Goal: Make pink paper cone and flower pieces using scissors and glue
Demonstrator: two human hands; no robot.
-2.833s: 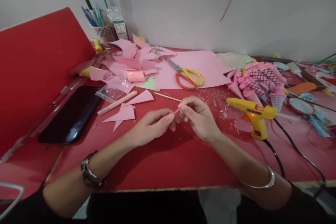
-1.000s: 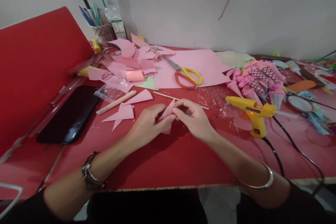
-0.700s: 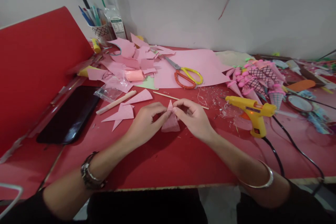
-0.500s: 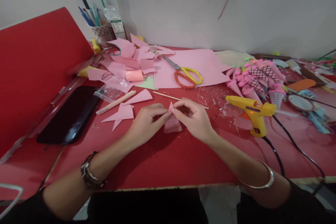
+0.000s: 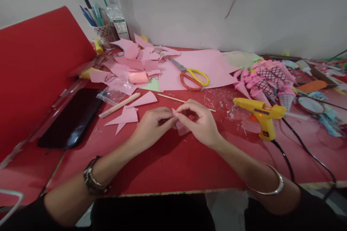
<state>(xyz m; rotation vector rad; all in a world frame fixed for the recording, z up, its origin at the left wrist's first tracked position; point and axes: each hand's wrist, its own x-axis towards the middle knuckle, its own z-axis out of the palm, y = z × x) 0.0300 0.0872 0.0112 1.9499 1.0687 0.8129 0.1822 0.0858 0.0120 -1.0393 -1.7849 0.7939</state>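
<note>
Both hands meet over the middle of the red table [image 5: 173, 166]. My left hand [image 5: 151, 126] and my right hand [image 5: 197, 121] pinch a small pink paper piece [image 5: 180, 128] between their fingertips; it curls partly under the right hand's fingers. A thin wooden stick [image 5: 176, 99] lies just beyond the hands. Cut pink triangles [image 5: 127, 115] rest to the left of my left hand.
A yellow glue gun [image 5: 261, 115] with a black cord stands at the right. Scissors [image 5: 192, 77] lie on a pink sheet behind the hands. Finished paper cones [image 5: 264, 83] pile at the far right. A black phone [image 5: 72, 121], a wooden dowel [image 5: 119, 105] and a pen cup [image 5: 104, 32] sit on the left.
Earlier the fingers held a thin stick-like piece; then a pink paper triangle was picked up, held flat, and has now been curled inward under the right fingers.
</note>
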